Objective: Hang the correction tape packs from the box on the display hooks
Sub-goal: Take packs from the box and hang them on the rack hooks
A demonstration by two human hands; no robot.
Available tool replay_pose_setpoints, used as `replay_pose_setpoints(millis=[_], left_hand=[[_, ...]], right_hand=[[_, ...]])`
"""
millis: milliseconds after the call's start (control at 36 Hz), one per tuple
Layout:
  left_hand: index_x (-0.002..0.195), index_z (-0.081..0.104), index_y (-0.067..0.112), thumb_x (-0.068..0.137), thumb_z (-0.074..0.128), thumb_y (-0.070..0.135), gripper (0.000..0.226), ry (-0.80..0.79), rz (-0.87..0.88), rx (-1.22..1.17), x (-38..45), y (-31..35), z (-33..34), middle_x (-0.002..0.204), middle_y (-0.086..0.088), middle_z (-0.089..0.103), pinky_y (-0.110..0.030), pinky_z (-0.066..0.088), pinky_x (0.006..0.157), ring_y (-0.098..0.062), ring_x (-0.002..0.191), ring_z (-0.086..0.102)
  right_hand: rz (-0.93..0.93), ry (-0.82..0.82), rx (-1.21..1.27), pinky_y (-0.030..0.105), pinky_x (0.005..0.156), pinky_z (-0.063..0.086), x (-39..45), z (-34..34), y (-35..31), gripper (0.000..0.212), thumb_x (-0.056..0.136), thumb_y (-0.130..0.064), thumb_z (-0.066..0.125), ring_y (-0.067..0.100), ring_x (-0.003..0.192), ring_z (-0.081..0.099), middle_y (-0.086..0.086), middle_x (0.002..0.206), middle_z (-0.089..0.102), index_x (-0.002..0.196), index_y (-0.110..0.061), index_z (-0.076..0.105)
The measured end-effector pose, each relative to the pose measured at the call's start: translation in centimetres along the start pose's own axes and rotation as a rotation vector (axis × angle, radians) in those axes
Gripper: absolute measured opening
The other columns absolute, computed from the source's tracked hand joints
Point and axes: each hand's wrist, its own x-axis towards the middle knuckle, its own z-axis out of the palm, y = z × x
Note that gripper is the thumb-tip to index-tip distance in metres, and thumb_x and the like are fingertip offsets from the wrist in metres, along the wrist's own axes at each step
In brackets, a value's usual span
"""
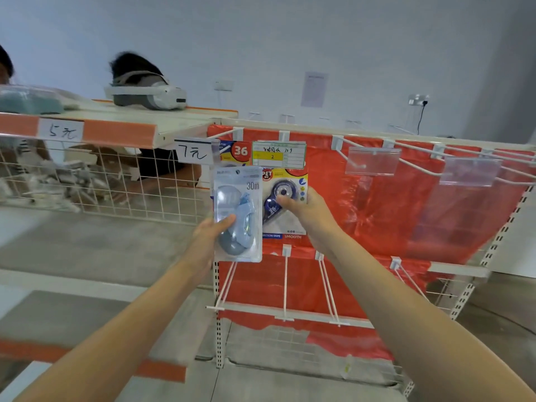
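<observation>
Left hand (213, 230) grips a pale blue correction tape pack (238, 213) by its lower left edge, thumb curled over the front, pack upright and raised in front of the red display panel (385, 204). Right hand (304, 208) pinches a dark blue correction tape pack (282, 198) just right of the first, thumb on the front of the card, fingers behind; its top sits behind a green and yellow price tag (279, 154) at the front of a white hook (284, 136), cannot tell if it is threaded on. Another pack marked 36 (236, 152) hangs at the upper left behind the pale blue one. More white hooks with clear tag holders (372, 160) run to the right, bare hooks (285, 282) on the lower rail. Far left, a shelf (121, 132) with handwritten price labels, a white headset (150, 94) on top, wire basket (101, 181) beneath. Another person (162, 166) stands behind the shelf.
</observation>
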Motion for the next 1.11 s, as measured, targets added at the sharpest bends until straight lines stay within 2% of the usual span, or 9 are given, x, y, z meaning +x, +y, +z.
replay_pose_setpoints(millis=[139,194,389,444,528,611,778,944,1111], left_hand=[[0.125,0.059,0.011,0.08,0.067,0.03,0.049,0.035,-0.051,0.07,0.8,-0.2,-0.1,0.113,-0.013,0.07,-0.048,0.053,0.089,-0.031,0.101,0.068],[0.124,0.059,0.01,0.086,0.064,0.025,0.041,0.037,-0.067,0.088,1.1,-0.3,-0.3,0.112,-0.013,0.07,-0.046,0.055,0.085,-0.031,0.098,0.069],[0.122,0.06,0.009,0.075,0.071,0.029,0.052,0.057,-0.107,0.093,2.3,-0.3,-0.9,0.106,-0.011,0.072,-0.04,0.057,0.074,-0.027,0.09,0.071],[0.121,0.061,0.009,0.069,0.073,0.032,0.058,0.054,-0.124,0.107,2.8,-0.3,-1.2,0.105,-0.01,0.073,-0.043,0.057,0.08,-0.027,0.092,0.071],[0.119,0.061,0.01,0.062,0.077,0.038,0.065,0.062,-0.164,0.142,3.6,-0.4,-1.8,0.106,-0.011,0.072,-0.049,0.055,0.086,-0.029,0.093,0.071],[0.117,0.062,0.012,0.058,0.078,0.041,0.067,0.074,-0.193,0.181,4.4,-0.3,-2.2,0.102,-0.01,0.073,-0.051,0.055,0.086,-0.03,0.091,0.071],[0.112,0.065,0.012,0.062,0.075,0.041,0.059,0.054,-0.187,0.229,5.1,-0.3,-2.4,0.099,-0.009,0.074,-0.047,0.056,0.084,-0.029,0.09,0.071],[0.111,0.067,0.012,0.08,0.071,0.032,0.037,0.015,-0.156,0.27,5.5,-0.9,-1.6,0.103,-0.009,0.073,-0.048,0.055,0.088,-0.03,0.095,0.07],[0.114,0.067,0.012,0.086,0.068,0.029,0.032,-0.012,-0.133,0.27,5.7,-1.8,1.3,0.107,-0.009,0.072,-0.046,0.053,0.091,-0.029,0.099,0.069]], right_hand=[[0.038,0.052,-0.142,0.044,0.09,0.048,1.2,0.0,0.7,0.011,0.085,-0.018,0.07,0.032,0.099,0.062,0.014,0.103,0.067,0.092,-0.016,0.062],[0.084,0.084,-0.156,0.048,0.095,0.047,1.6,0.1,1.5,0.015,0.084,-0.017,0.072,0.03,0.101,0.06,0.013,0.107,0.066,0.093,-0.018,0.06],[0.125,0.137,-0.146,0.035,0.085,0.045,4.2,0.4,2.2,0.026,0.084,-0.011,0.07,0.015,0.086,0.056,-0.007,0.083,0.06,0.077,-0.03,0.053],[0.138,0.159,-0.145,0.033,0.084,0.045,5.6,0.5,2.3,0.016,0.083,-0.013,0.072,0.016,0.09,0.058,-0.004,0.089,0.063,0.086,-0.023,0.06],[0.174,0.208,-0.167,0.029,0.08,0.047,8.0,0.5,3.1,0.036,0.079,-0.018,0.076,0.02,0.101,0.062,0.003,0.108,0.067,0.111,-0.011,0.062],[0.182,0.226,-0.177,0.028,0.079,0.044,9.6,0.5,3.1,0.036,0.081,-0.013,0.073,0.017,0.099,0.061,0.001,0.11,0.067,0.115,-0.01,0.062],[0.149,0.235,-0.25,0.038,0.094,0.048,10.7,0.5,3.7,0.032,0.083,-0.008,0.07,0.021,0.105,0.06,0.005,0.114,0.067,0.115,-0.012,0.064],[0.185,0.203,-0.415,0.028,0.068,0.04,10.0,-0.8,5.1,0.035,0.087,-0.02,0.068,0.021,0.093,0.054,0.006,0.105,0.058,0.114,-0.003,0.053],[0.108,0.075,-0.755,0.043,0.091,0.047,8.0,-3.4,6.0,0.036,0.087,-0.024,0.069,0.032,0.104,0.058,0.015,0.113,0.062,0.114,-0.008,0.051]])
